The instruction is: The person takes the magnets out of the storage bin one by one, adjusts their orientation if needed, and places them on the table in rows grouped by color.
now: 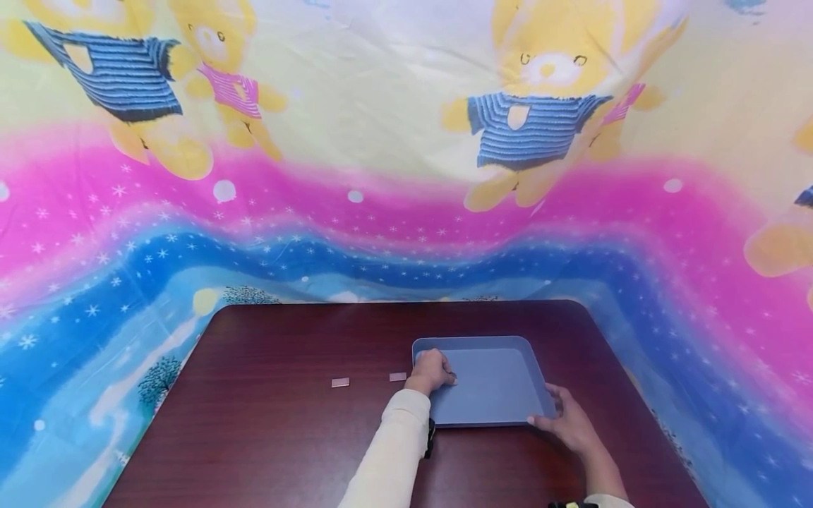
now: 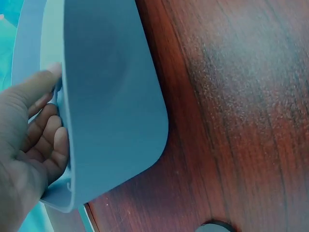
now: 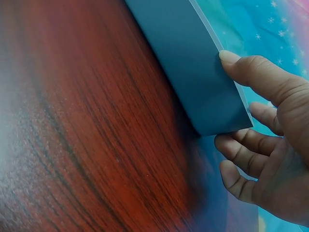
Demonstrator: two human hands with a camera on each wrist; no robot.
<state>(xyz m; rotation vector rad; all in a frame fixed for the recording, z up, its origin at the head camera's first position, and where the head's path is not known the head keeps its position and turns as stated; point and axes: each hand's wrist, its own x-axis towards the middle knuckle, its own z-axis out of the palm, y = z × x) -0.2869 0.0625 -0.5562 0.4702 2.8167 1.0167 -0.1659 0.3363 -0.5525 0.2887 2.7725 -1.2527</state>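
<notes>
A shallow grey-blue tray [image 1: 492,381] lies on the dark red wooden table. My left hand [image 1: 433,370] reaches over its left wall, fingers curled inside. In the left wrist view, the thumb and forefinger of the left hand [image 2: 29,130] pinch a small thin piece [image 2: 58,92], mostly hidden by the fingers and the tray wall. At the tray's near right corner, my right hand [image 1: 571,420] grips the tray. The right wrist view has the right thumb [image 3: 256,70] on the front wall's rim, with the other fingers around the corner.
Two small flat pinkish rectangular pieces lie left of the tray: one piece [image 1: 397,377] close to it, the other piece [image 1: 340,382] farther left. Behind the brown-red table [image 1: 267,423] hangs a colourful cloth [image 1: 381,176] printed with bears. The cloth also runs along the table's sides.
</notes>
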